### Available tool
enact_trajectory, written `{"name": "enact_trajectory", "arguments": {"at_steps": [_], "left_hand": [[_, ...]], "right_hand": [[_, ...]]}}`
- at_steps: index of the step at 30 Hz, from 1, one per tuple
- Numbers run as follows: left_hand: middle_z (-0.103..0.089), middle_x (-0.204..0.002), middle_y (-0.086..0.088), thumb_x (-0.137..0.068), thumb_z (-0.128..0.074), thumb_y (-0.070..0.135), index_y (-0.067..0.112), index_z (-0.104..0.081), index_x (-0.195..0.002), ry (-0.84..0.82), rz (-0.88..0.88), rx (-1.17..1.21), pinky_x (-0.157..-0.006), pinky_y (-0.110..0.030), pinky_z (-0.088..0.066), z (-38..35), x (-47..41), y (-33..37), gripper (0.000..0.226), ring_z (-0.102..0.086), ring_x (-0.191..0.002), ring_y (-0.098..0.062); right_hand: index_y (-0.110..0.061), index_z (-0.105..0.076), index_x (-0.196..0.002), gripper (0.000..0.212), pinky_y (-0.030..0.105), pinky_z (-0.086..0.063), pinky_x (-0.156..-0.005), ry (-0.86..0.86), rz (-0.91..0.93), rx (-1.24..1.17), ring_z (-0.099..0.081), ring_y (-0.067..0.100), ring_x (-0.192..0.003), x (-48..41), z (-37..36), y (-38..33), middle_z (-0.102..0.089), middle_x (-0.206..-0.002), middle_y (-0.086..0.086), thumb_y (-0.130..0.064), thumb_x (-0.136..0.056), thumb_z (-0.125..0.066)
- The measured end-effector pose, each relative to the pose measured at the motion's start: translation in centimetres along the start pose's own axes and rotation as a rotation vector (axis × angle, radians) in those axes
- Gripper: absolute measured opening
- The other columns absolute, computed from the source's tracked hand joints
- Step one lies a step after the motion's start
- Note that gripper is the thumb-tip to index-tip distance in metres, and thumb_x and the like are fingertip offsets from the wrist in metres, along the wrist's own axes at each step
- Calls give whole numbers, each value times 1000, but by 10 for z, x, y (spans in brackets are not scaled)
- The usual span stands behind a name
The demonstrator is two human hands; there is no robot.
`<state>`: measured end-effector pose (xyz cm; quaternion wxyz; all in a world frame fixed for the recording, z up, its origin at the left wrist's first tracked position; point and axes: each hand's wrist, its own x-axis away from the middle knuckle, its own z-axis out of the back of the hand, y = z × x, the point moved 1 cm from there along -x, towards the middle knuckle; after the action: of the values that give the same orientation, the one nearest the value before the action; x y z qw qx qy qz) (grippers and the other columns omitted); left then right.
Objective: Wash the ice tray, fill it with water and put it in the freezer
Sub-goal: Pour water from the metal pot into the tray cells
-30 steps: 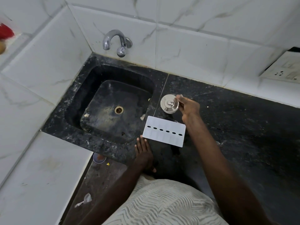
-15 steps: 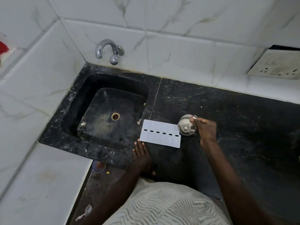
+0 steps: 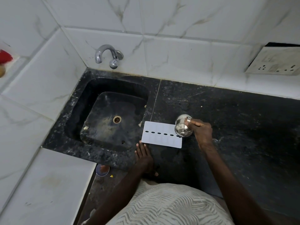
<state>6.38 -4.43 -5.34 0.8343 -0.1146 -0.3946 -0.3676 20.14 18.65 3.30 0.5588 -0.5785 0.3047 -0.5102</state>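
Ice tray (image 3: 161, 137) lying flat just right of sink (image 3: 73, 114). Left hand (image 3: 143, 155) open, flat, off sink's front-right corner, fingertips by tray. Right hand (image 3: 201, 132) gripping steel pot (image 3: 181, 127) over tray's end farthest from sink. Judged: washing, filling, freezing all pending.

White ice tray (image 3: 161, 136), black counter (image 3: 235, 120).

Both forearms bare up to the frame edge. Torso garment (image 3: 170, 207): pale cream fabric with wavy grey zebra-like stripes, loose, slightly creased. Right hand (image 3: 203, 132): silvery band (image 3: 188, 119) on one finger, looks like a ring. Left hand (image 3: 143, 157): bare.
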Motion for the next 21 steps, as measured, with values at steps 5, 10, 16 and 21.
{"name": "enact_trajectory", "arguments": {"at_steps": [5,10,16,21], "left_hand": [[39,-154,-40,-63,-93,58,-13,28,-151,-19,8,-3,-123,-63,10,3,2,2,166,35,-145,-55],[43,-151,-39,-66,-93,55,-12,30,-150,-56,10,-12,-122,-62,13,7,3,3,164,38,-143,-54],[44,-151,-38,-64,-93,57,-11,31,-150,-54,10,-25,-123,-61,13,8,2,2,165,39,-144,-53],[40,-154,-38,-61,-94,58,-12,28,-152,-42,40,-21,-123,-62,10,7,2,6,167,36,-146,-53]], "right_hand": [[-3,-80,-102,26,27,-60,-81,-12,34,4,-75,16,-88,1,0,0,-79,-97,4,0,-77,-85],[-3,-80,-102,28,27,-59,-84,-20,51,27,-75,15,-88,0,-2,4,-79,-96,2,1,-75,-86],[-1,-80,-103,29,21,-59,-82,-18,79,47,-74,8,-85,-2,-3,6,-79,-96,3,2,-75,-86],[-9,-81,-102,28,28,-59,-88,-25,79,43,-75,14,-91,-5,-2,7,-79,-96,0,0,-76,-86]]}}
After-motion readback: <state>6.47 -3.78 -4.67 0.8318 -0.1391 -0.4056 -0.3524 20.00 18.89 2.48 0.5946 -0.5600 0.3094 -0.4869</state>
